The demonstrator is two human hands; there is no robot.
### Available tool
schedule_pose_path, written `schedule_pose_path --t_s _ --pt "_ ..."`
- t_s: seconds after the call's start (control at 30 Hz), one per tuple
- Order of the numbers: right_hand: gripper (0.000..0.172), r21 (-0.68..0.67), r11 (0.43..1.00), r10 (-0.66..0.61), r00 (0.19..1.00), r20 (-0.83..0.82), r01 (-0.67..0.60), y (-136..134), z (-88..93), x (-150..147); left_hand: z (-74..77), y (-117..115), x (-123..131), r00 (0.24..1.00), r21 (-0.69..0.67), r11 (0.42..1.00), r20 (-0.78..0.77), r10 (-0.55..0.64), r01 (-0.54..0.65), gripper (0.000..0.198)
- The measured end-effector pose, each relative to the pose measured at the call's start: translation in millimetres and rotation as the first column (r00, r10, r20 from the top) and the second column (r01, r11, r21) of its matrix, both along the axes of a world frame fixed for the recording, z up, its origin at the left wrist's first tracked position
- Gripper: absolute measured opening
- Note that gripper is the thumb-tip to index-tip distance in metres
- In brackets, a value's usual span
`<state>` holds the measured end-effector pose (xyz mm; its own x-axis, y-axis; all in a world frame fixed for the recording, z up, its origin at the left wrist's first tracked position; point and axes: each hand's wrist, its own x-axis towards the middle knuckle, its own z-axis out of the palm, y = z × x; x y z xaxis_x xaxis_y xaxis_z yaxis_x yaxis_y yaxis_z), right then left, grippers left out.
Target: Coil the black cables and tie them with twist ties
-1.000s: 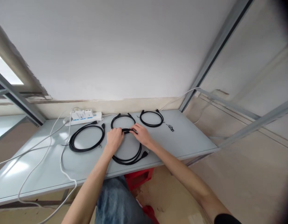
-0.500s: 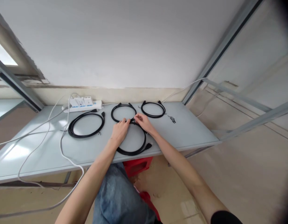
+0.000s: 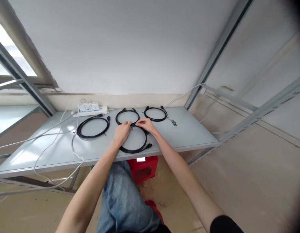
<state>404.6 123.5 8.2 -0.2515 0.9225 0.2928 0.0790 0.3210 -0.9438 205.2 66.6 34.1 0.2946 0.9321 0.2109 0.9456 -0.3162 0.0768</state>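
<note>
A coiled black cable (image 3: 133,151) lies at the table's front edge, its plug end at the lower right. My left hand (image 3: 122,132) rests on the coil's upper left side, with its fingers closed on the cable. My right hand (image 3: 148,125) is in a pinch at the top of the coil; what lies between its fingertips is too small to make out. A small dark tie (image 3: 131,128) shows on the coil between my hands. Just behind my fingertips lies another black cable coil (image 3: 117,119), touching or nearly touching the front one.
More black coils lie at the left (image 3: 91,137) and back right (image 3: 155,120). A small bunch of thin black ties (image 3: 173,122) sits further right. A white power strip (image 3: 91,112) stands against the wall. White cords (image 3: 73,145) cross the table's left side. A red stool (image 3: 150,168) is below.
The camera view has shifted, showing more of the red stool and a bright rectangular thing on it. My hands stay at the top of the front coil, with the right still pinching.
</note>
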Motion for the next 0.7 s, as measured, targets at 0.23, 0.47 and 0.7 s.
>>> schedule_pose_path --t_s 0.23,0.47,0.7 --pt "0.038 0.045 0.998 0.051 0.997 0.064 -0.054 -4.1 -0.5 -1.5 0.9 -0.8 1.2 1.000 -0.010 1.000 -0.029 0.008 -0.009 0.036" --pt "0.040 0.004 0.994 -0.107 0.994 0.006 0.107 -11.4 22.6 2.5 -3.0 5.5 -0.5 0.999 -0.020 0.999 -0.036 -0.030 0.029 0.035" --pt "0.050 0.108 0.725 -0.674 0.733 -0.093 0.681 -181.2 -50.7 24.7 -7.1 7.9 -2.7 0.999 -0.025 0.999 0.002 -0.045 0.045 0.032"
